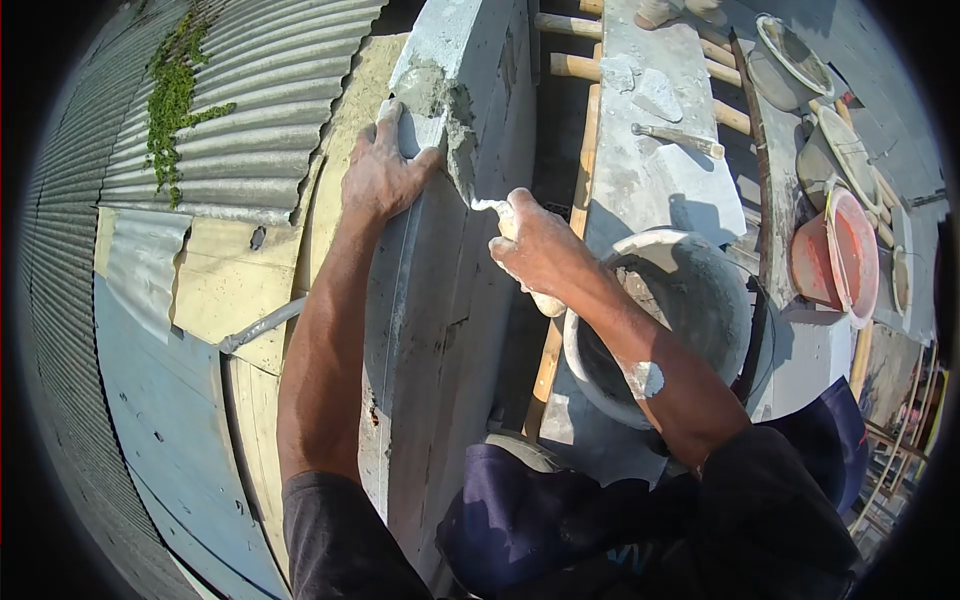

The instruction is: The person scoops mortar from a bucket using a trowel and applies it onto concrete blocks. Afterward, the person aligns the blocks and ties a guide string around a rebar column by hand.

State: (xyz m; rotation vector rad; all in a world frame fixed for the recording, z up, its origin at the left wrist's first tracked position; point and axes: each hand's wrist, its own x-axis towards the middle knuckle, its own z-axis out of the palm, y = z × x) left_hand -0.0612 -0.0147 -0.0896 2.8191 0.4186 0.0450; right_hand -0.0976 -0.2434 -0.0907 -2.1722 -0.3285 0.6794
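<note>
My left hand (385,170) grips a light grey block piece (422,133) on top of the narrow wall (440,255), its thumb and fingers on opposite sides. Wet grey mortar (428,90) lies at the far end of the piece and runs down the wall's right face. Closed around the pale handle (543,303) of a trowel is my right hand (540,245). The trowel's whitish bent neck (487,205) points towards the mortar on the wall's side. Its blade is hard to make out against the mortar.
Right of the wall, a mortar tub (655,240) stands on a plank platform (625,180). A hammer-like tool (680,137) lies beyond it. A red bucket (835,255) and grey buckets (790,65) line the far right. Corrugated roofing (240,110) slopes away at left.
</note>
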